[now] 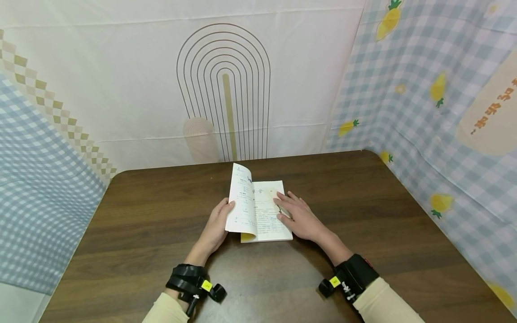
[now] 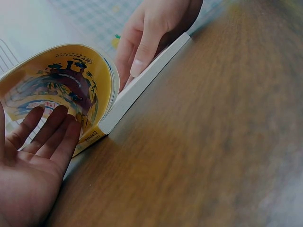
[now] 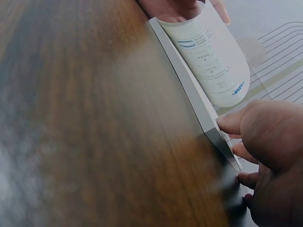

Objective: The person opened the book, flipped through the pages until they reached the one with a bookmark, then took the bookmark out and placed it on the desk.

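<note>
A paperback book (image 1: 271, 220) lies spread on the table, its printed right page facing up. My left hand (image 1: 216, 226) holds the raised left leaves (image 1: 241, 202) by their outer edge, the thumb on the page side. In the left wrist view, the fingers of the left hand (image 2: 38, 161) lie against the yellow illustrated cover (image 2: 71, 80), which bows upward. My right hand (image 1: 300, 217) rests at the right edge of the book, with thumb and index fingertip on the page. The right wrist view shows the right hand (image 3: 274, 142) beside the book's thick page block (image 3: 182, 80).
The book stands on a brown wooden table (image 1: 161, 206) with rounded far corners. Behind it hangs a white cloth (image 1: 133, 80) with arched lines. Blue checked cloths (image 1: 420, 116) hang along both sides. Each wrist carries a black strapped camera (image 1: 187, 282).
</note>
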{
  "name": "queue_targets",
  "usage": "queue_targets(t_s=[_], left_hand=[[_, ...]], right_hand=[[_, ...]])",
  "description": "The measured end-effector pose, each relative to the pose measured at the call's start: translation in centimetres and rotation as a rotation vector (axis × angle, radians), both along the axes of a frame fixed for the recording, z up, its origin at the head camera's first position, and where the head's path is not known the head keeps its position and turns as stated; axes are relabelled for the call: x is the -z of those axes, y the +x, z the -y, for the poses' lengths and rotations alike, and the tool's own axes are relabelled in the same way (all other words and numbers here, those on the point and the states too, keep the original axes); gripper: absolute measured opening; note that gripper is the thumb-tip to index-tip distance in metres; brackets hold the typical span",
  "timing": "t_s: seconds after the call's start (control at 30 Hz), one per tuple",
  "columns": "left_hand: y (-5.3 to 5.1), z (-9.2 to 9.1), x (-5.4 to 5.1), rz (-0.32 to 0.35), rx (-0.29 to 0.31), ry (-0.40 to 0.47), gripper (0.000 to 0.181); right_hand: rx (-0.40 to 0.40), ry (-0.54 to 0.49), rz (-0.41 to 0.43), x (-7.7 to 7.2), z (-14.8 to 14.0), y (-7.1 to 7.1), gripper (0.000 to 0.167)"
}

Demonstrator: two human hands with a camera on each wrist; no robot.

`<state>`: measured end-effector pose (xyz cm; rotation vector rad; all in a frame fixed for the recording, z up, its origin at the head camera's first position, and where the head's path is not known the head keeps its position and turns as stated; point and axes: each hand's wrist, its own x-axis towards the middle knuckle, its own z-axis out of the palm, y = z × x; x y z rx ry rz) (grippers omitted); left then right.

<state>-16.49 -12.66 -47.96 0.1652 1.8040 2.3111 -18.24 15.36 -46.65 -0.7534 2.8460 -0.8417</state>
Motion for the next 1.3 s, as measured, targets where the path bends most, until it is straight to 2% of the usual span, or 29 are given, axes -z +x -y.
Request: queue_targets(t_s=[1.3], left_hand=[[0.09, -0.07, -0.10, -0.010, -0.015, -0.003, 0.042]], right_hand=[[-0.018, 0.007, 0.002, 0.02, -0.39, -0.16, 0.052]])
